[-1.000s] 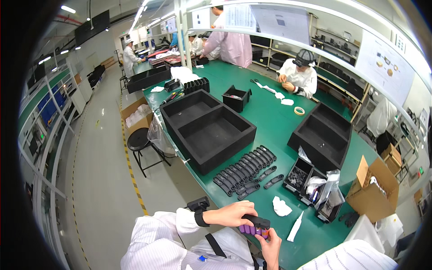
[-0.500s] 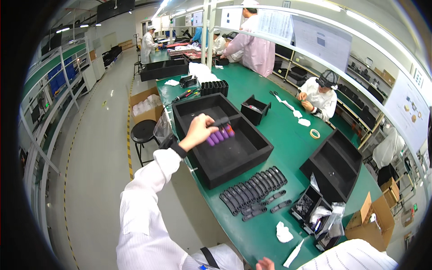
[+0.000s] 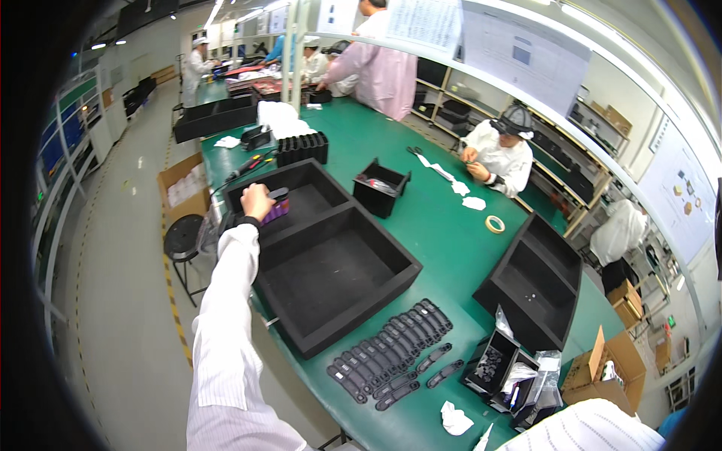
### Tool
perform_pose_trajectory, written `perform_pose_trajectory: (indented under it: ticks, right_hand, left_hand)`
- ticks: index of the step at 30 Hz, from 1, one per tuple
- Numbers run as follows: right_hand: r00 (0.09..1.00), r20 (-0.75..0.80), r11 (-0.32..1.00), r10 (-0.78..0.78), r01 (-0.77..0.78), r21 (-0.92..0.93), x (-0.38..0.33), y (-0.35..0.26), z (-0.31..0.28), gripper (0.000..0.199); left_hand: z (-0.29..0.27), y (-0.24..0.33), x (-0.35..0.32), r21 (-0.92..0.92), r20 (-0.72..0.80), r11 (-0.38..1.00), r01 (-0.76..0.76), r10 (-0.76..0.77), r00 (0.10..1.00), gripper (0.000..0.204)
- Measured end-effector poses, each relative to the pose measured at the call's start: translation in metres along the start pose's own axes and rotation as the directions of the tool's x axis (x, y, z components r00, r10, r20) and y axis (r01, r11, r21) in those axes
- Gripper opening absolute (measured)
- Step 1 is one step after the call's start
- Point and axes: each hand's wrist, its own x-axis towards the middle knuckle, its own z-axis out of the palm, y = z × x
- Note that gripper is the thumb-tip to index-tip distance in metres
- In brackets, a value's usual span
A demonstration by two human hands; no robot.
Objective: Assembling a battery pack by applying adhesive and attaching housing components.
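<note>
- The green counter [image 3: 444, 248] runs from about 11 o'clock far off down to 5 o'clock near the lower edge.
- A large black foam tray [image 3: 331, 274] with two compartments sits at the centre; a second black tray [image 3: 535, 282] lies at 3 o'clock, well apart from it.
- The left arm, in a white striped sleeve [image 3: 226, 331], stretches from 7 o'clock up to the far compartment of the big tray.
- A row of flat black parts [image 3: 391, 349] lies on the counter at 5 o'clock, just beside the big tray's near corner.
- The left hand [image 3: 256, 203] is closed around a small black-and-purple piece [image 3: 275, 210], held at the far compartment's left wall, at about 10 o'clock.
- The right hand is out of view; only a striped sleeve [image 3: 583, 428] shows at the lower edge, cut off.
- How the fingers sit on the piece is too small to make out, and whether it touches the foam cannot be told.
</note>
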Motion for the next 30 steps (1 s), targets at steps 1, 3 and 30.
perform_pose_trajectory:
  ticks: [1,3,30]
  right_hand:
    - [1.000,0.000,1.000,0.008,-0.008,-0.001,0.001,0.000,0.001,0.037]
    - [1.000,-0.012,1.000,0.024,-0.024,-0.010,0.003,0.000,0.003,0.037]
    - [0.995,0.078,0.993,-0.063,0.071,-0.096,0.010,-0.004,0.016,0.032]
  left_hand:
    - [0.010,-0.007,0.002,0.028,0.010,1.000,0.005,-0.006,1.000,0.033]
    - [0.028,-0.007,0.004,0.039,0.105,0.997,0.061,-0.065,0.992,0.033]
    - [0.019,-0.025,-0.023,-0.168,0.041,0.985,0.027,-0.021,0.999,0.026]
